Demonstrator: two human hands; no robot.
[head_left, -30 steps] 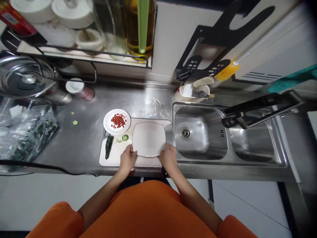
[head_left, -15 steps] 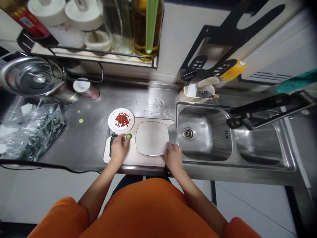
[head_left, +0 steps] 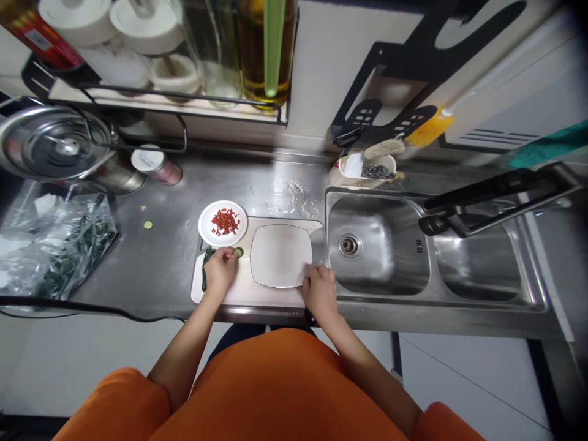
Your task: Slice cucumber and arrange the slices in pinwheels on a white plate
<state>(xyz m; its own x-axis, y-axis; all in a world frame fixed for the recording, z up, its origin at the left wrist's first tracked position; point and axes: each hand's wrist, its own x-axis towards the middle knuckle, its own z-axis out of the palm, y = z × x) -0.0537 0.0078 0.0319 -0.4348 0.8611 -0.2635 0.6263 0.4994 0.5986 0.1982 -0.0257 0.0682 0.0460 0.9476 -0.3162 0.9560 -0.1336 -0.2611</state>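
Note:
On a pale cutting board (head_left: 271,297) lies a squarish white plate (head_left: 281,254) with nothing on it. My left hand (head_left: 220,269) is closed in a pinch at a few green cucumber slices (head_left: 238,252), left of the plate. A dark green piece of cucumber (head_left: 204,275) lies beside that hand, partly covered by it. My right hand (head_left: 320,288) has its fingers closed at the plate's lower right corner. Past those fingers, a grey knife blade (head_left: 318,242) seems to lie along the board's right end. A small round plate (head_left: 223,239) holds chopped red pieces.
A double steel sink (head_left: 390,282) adjoins the board on the right, under a black faucet (head_left: 478,196). Leftward are a plastic bag of greens (head_left: 76,251), a steel pot (head_left: 59,147), a lidded can (head_left: 156,165) and a loose cucumber slice (head_left: 147,225). A bottle rack (head_left: 174,104) hangs above.
Both hands stay in nearly the same places. My left fingers have shifted slightly against the cucumber slices. The whole view has moved a little.

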